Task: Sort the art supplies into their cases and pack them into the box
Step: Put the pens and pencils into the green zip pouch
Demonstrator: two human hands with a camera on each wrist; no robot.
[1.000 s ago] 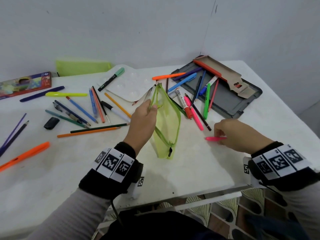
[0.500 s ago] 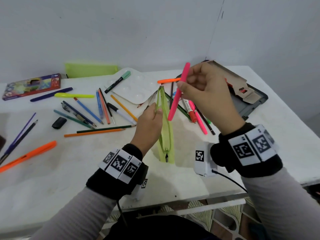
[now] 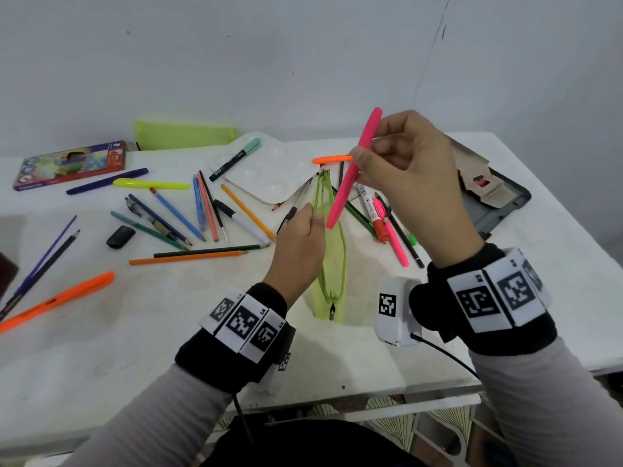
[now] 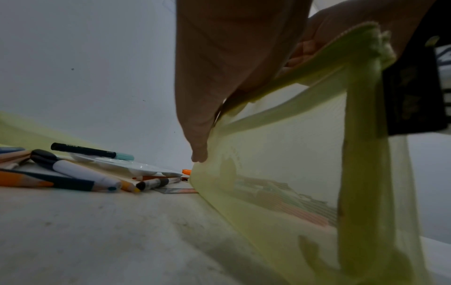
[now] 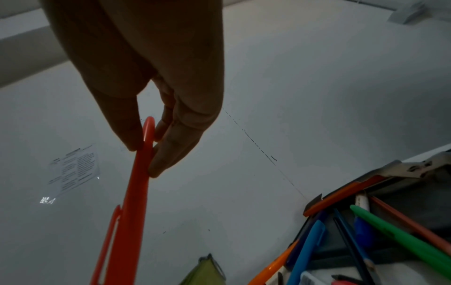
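Item in hand: pink pen point(image 3: 354, 170), pinched near its upper end between thumb and fingertips of the right hand point(image 3: 404, 170); it hangs steeply, lower tip just above the pouch mouth, presumably lined up to slide in lengthwise.
Right grip: narrow, closed on the pink pen; the wrist view shows thumb on one side, fingers point(image 5: 171, 150) on the other.
Receiving case: green mesh pouch point(image 3: 332, 251), standing on edge on the desk point(image 3: 168, 332), zip open along the top.
Left grip: left hand point(image 3: 296, 251) pinches the near lip of the pouch, apparently to keep it upright and the mouth apart for the pen.
Pouch contents: mesh is see-through; only things behind it show, so contents cannot be told.
Loose stock, left: pencils, pens, orange marker point(image 3: 57, 301), yellow highlighter point(image 3: 151, 184), black eraser point(image 3: 120, 236), all lying on the desk.
Loose stock, right: pens and a second pink pen point(image 3: 391, 237) just beside the pouch.
Other cases: second green pouch point(image 3: 183, 134) by the wall; crayon box point(image 3: 72, 163); grey tray point(image 3: 495, 210) far right.
Palette: white palette point(image 3: 266, 170) carrying a teal-capped marker point(image 3: 236, 158).
Status, judged: sorting early; most supplies are unpacked.
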